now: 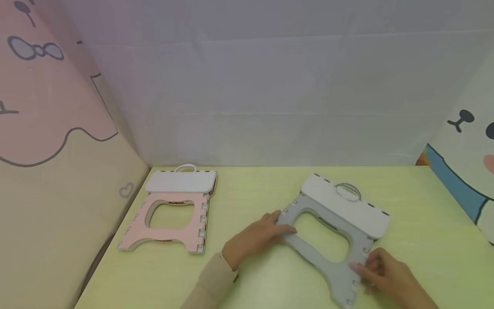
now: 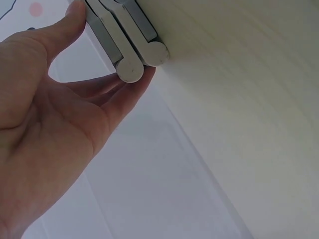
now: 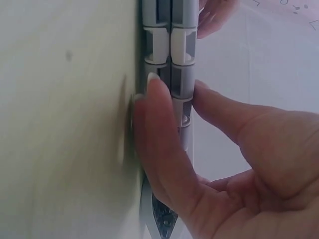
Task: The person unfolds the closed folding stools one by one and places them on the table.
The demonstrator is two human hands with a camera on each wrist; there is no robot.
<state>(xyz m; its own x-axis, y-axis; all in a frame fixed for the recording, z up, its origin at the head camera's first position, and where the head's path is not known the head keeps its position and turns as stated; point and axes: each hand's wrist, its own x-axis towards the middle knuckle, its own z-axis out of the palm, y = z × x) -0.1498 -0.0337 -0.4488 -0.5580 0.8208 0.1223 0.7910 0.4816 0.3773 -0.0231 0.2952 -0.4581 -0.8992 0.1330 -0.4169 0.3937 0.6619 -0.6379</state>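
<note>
A grey and white folding stool, folded flat, is turned at an angle on the right half of the table. My left hand grips its left edge, thumb over the grey frame. In the left wrist view, the fingers of that hand meet the rounded hinge ends. Along the right edge, my right hand pinches the frame near the lower leg. The right wrist view has this hand with thumb and fingers on opposite sides of the hinged edge.
A pink and white folding stool lies folded at the left of the pale yellow-green table. Behind stands a whitish wall sheet. Cartoon-printed panels flank the table at left and right.
</note>
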